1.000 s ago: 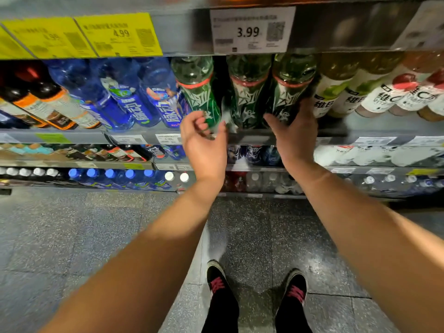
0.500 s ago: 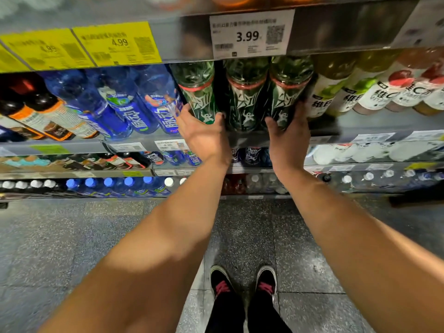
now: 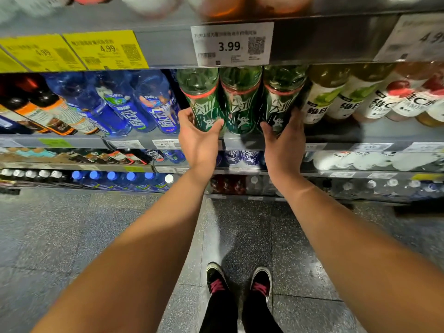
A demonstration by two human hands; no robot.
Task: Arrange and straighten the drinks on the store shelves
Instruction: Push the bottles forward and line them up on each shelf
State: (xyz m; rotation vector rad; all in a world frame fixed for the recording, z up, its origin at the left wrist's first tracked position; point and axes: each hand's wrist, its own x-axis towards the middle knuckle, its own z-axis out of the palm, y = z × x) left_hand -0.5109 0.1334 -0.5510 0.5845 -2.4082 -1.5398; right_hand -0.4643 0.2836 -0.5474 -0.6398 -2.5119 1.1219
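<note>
Three green bottles stand side by side on the shelf (image 3: 336,137) under the 3.99 price tag (image 3: 230,44). My left hand (image 3: 199,143) grips the base of the left green bottle (image 3: 201,97), thumb across its front and fingers round its left side. In the same way my right hand (image 3: 283,145) grips the base of the right green bottle (image 3: 281,99), with the fingers on its right side. Between my hands the middle green bottle (image 3: 240,102) stands untouched.
Blue bottles (image 3: 149,104) crowd the left of the green ones, with dark orange-labelled bottles (image 3: 48,111) beyond them. White-labelled bottles (image 3: 336,99) fill the right. The upper shelf edge overhangs the bottle tops. Lower shelves hold more drinks above the speckled floor (image 3: 72,236).
Both hands have closed round the bases of the outer green bottles; a second ago my left hand hung open in front of the left bottle. My feet have come together.
</note>
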